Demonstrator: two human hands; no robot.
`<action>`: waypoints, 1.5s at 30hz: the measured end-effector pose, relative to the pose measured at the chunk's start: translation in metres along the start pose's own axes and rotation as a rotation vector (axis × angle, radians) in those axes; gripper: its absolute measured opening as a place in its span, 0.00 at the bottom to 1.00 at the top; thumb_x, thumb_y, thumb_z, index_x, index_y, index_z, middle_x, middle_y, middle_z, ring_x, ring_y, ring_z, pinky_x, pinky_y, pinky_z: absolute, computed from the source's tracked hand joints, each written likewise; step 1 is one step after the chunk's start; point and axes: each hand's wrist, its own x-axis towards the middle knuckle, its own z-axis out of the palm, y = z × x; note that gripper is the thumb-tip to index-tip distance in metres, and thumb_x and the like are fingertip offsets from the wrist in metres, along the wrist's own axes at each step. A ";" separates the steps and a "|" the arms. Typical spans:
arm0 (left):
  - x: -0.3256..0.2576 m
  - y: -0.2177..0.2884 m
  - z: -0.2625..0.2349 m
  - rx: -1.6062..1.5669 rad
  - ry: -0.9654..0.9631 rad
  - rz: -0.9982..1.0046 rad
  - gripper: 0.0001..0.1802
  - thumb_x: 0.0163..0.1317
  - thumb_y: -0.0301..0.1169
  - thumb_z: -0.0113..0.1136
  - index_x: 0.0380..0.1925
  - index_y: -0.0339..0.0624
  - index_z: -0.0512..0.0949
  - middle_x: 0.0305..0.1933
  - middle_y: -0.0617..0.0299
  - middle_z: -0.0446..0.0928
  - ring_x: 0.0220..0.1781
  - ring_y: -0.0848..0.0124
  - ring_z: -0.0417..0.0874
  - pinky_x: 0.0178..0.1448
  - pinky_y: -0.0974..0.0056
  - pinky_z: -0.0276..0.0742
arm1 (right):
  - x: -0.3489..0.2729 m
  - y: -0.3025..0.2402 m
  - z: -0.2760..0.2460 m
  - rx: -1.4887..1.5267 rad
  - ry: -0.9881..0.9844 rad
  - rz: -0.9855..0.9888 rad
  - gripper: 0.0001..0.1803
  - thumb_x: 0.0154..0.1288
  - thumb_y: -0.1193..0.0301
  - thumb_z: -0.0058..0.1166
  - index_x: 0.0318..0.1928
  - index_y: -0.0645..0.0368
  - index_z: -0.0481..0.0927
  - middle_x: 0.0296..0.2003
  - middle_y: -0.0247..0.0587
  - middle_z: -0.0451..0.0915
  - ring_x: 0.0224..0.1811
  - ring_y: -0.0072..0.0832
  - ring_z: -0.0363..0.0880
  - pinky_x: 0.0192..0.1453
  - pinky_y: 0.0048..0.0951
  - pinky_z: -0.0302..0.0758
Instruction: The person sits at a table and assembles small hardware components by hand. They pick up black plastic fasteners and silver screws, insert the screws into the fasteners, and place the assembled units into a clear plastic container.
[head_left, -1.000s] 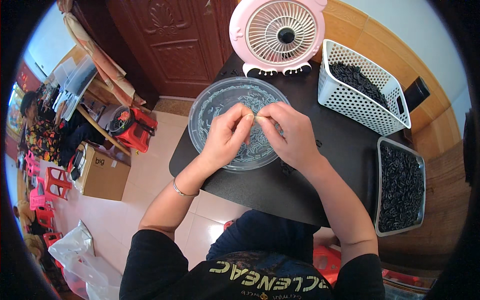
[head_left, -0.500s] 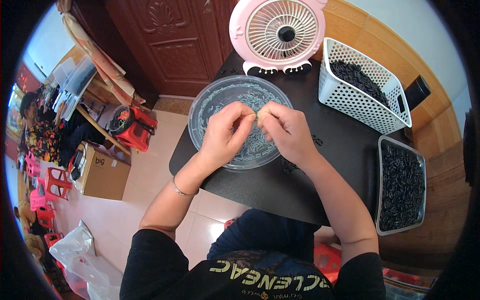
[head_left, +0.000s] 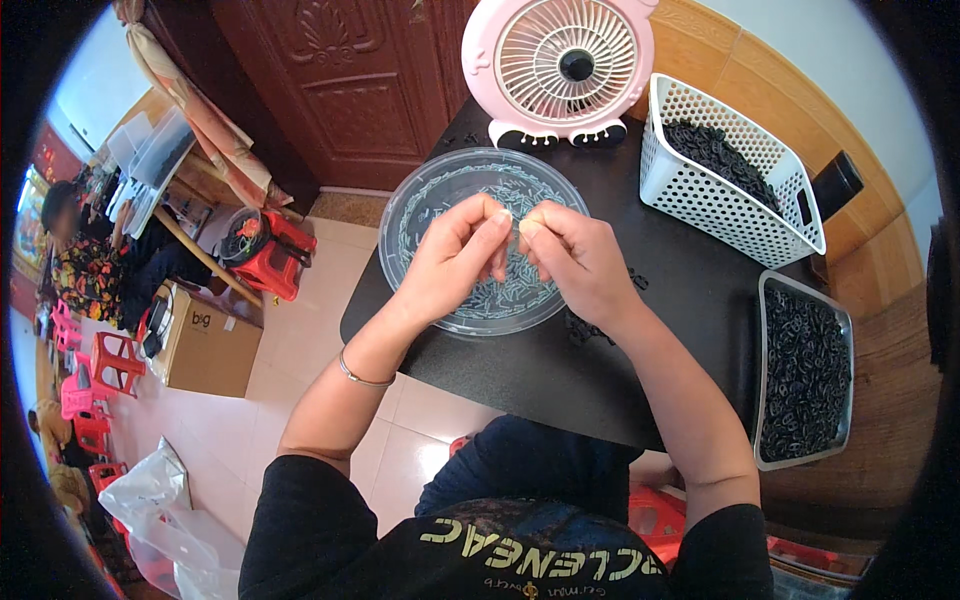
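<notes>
Two bare hands, the left hand (head_left: pixel 455 255) and the right hand (head_left: pixel 575 255), meet above a clear plastic basin (head_left: pixel 490 330) of pale slivers (head_left: pixel 515 290)

On each hand, thumb and forefinger press together; the two pinches sit just beside each other, and whatever is between the fingertips is too small to make out. The pale slivers lie loose in the basin on the black tabletop (head_left: pixel 500 370). Each looks very light and smooth, so probably slippery and easily dropped; stiff or soft, I cannot tell. Fingertip pads near one end seem the best hold, with gentle pressure in case they bend. Black ring-like pieces (head_left: pixel 805 370) in the silvery tray (head_left: pixel 850 370) look light too, their open outlines probably easier to catch
</notes>
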 end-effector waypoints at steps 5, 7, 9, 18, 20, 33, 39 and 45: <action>0.001 -0.001 -0.002 -0.037 -0.022 -0.048 0.13 0.67 0.35 0.43 0.25 0.42 0.67 0.18 0.69 0.69 0.20 0.84 0.68 0.23 0.78 0.60 | 0.000 0.001 0.002 -0.031 0.000 -0.058 0.10 0.60 0.70 0.45 0.25 0.64 0.71 0.19 0.38 0.72 0.20 0.18 0.68 0.25 0.25 0.65; 0.001 -0.001 -0.001 -0.065 -0.033 -0.047 0.12 0.67 0.34 0.43 0.25 0.42 0.67 0.19 0.70 0.69 0.20 0.84 0.68 0.23 0.78 0.60 | 0.000 0.001 0.002 -0.049 -0.009 -0.042 0.11 0.60 0.70 0.44 0.25 0.64 0.71 0.18 0.38 0.72 0.20 0.18 0.68 0.24 0.25 0.65; 0.002 0.000 0.001 -0.099 -0.043 -0.046 0.11 0.67 0.34 0.42 0.26 0.42 0.67 0.19 0.70 0.68 0.20 0.85 0.67 0.23 0.78 0.60 | -0.001 -0.001 0.000 0.006 -0.024 0.018 0.12 0.61 0.68 0.43 0.24 0.64 0.71 0.17 0.37 0.72 0.19 0.18 0.68 0.24 0.25 0.64; 0.000 0.001 0.007 -0.042 -0.010 0.074 0.07 0.66 0.30 0.45 0.28 0.42 0.66 0.22 0.71 0.66 0.22 0.85 0.65 0.25 0.79 0.60 | 0.002 0.002 -0.002 0.456 -0.133 0.284 0.13 0.61 0.68 0.40 0.22 0.59 0.72 0.15 0.28 0.67 0.17 0.14 0.63 0.21 0.18 0.62; -0.002 0.001 0.008 0.031 0.017 0.139 0.07 0.66 0.30 0.45 0.28 0.41 0.65 0.23 0.71 0.65 0.23 0.85 0.65 0.26 0.79 0.61 | 0.002 0.002 -0.003 0.580 -0.163 0.359 0.13 0.61 0.68 0.40 0.22 0.59 0.72 0.16 0.28 0.66 0.17 0.14 0.62 0.21 0.17 0.62; -0.003 -0.002 0.002 0.036 0.030 0.114 0.08 0.65 0.29 0.43 0.26 0.41 0.65 0.21 0.70 0.64 0.21 0.84 0.64 0.25 0.77 0.61 | -0.002 -0.001 -0.002 -0.476 0.102 -0.320 0.04 0.54 0.68 0.53 0.29 0.52 0.77 0.20 0.34 0.72 0.20 0.28 0.73 0.24 0.26 0.69; -0.002 -0.004 0.001 -0.015 -0.004 0.080 0.08 0.65 0.29 0.43 0.26 0.41 0.65 0.20 0.70 0.63 0.21 0.84 0.64 0.25 0.77 0.60 | -0.002 0.000 -0.008 -0.771 0.150 -0.576 0.05 0.49 0.68 0.57 0.30 0.48 0.78 0.21 0.30 0.70 0.20 0.28 0.74 0.23 0.28 0.71; -0.004 -0.005 -0.001 0.046 0.027 0.076 0.07 0.65 0.28 0.45 0.27 0.39 0.66 0.21 0.69 0.65 0.21 0.84 0.64 0.25 0.76 0.61 | -0.002 -0.006 -0.011 -0.534 0.110 -0.377 0.05 0.51 0.69 0.58 0.31 0.51 0.78 0.23 0.32 0.73 0.19 0.25 0.73 0.24 0.25 0.70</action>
